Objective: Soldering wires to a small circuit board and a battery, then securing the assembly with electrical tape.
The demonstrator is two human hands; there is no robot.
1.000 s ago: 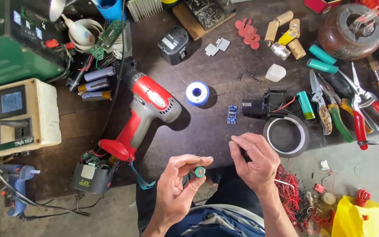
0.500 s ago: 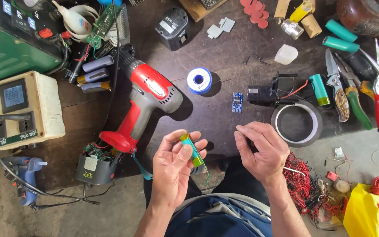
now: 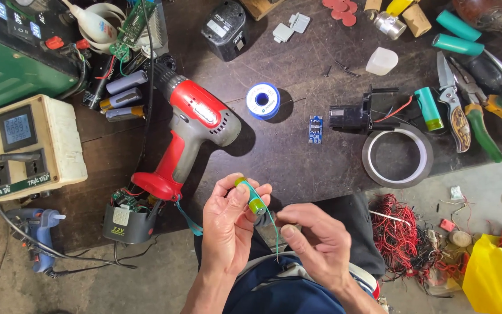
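Observation:
My left hand [image 3: 230,224] pinches a small green cylindrical battery cell [image 3: 250,196] with a yellow end between thumb and fingers, just in front of the table's near edge. My right hand [image 3: 315,241] is right beside it, fingers curled close, pinching a thin green wire [image 3: 275,232] that hangs down from the cell. A red and grey cordless drill [image 3: 188,135] lies on the dark table to the upper left of my hands, its black battery base [image 3: 128,220] opened with wires showing.
On the table lie a blue solder spool [image 3: 262,102], a small blue circuit board [image 3: 315,129], a tape roll [image 3: 397,156], a black battery pack [image 3: 226,30], loose green cells [image 3: 429,108], pliers and cutters [image 3: 483,122]. A beige socket box [image 3: 27,145] stands left; a red wire tangle [image 3: 405,238] lies on the floor.
My right hand has moved left and down to meet the left hand at the cell. The cell has turned from end-on to lengthwise in my left fingers. The camera has shifted closer.

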